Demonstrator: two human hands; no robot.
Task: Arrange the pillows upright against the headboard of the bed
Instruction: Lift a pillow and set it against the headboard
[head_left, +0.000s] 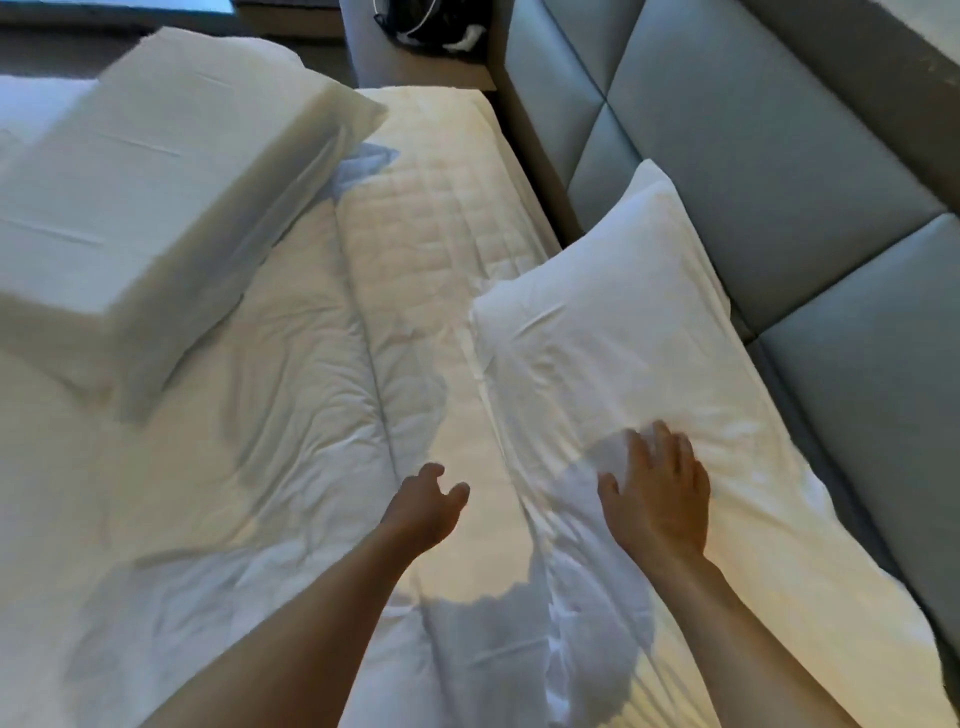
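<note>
White pillow (613, 332) by headboard (769, 156) | right hand (657, 499) flat on it

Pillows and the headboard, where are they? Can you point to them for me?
Near pillow (613, 338): head view, on the middle of its white cover.
Far pillow (156, 176): head view, on its broad top face.
Headboard (769, 156): head view, on a grey padded panel.

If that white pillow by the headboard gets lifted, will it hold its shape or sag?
The pillow would probably sag: its wrinkled case dents under the right hand. It looks plump, so likely light. Stood against the headboard, it may slump.
</note>
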